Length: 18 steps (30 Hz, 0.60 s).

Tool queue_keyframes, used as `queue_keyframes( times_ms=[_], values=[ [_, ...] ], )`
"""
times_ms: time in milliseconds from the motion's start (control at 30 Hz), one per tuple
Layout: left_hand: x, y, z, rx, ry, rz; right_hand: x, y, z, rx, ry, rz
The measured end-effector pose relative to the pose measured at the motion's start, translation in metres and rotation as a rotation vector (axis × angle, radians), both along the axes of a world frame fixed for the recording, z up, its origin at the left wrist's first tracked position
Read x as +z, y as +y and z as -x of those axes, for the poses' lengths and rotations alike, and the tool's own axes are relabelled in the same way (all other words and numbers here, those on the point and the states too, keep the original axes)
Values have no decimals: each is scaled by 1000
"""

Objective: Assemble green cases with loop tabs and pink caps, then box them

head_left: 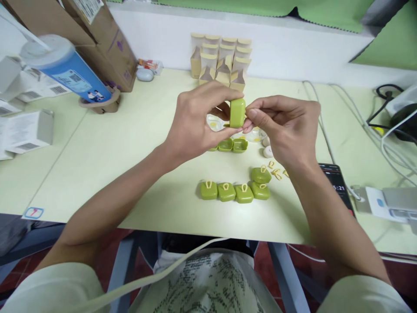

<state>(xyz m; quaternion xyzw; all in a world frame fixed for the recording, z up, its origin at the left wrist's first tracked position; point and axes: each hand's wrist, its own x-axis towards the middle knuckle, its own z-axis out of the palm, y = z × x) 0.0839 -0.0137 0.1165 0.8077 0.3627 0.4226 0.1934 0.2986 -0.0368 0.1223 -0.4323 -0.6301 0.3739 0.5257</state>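
A small green case (237, 112) is held up above the table between both hands. My left hand (195, 121) grips it from the left with thumb and fingers closed round it. My right hand (286, 124) pinches its right edge with the fingertips. Below, several closed green cases with yellow loops (235, 191) lie in a row on the pale table (130, 143). Open green case halves (233, 145) sit just under my hands. Loose yellow loops (276, 171) and small white pieces (268, 151) lie to the right.
Small beige cartons (221, 61) are stacked at the back wall. A blue tube (65, 69) and cardboard boxes (97, 34) stand at the left, with white boxes (26, 130). A phone (337, 182) and cables (384, 143) lie at the right.
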Motion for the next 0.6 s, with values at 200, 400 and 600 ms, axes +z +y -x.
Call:
queue_keyframes(
  times_ms=[200,400,600],
  values=[
    [-1,2,1,-6,23,-7,2,-1,2,-12,-10,4],
    [-2,-2,-3,-2,16,20,-9,5,-1,-6,-3,53],
    [-5,-8,-7,10,-34,15,-13,17,-8,85,28,221]
  ],
)
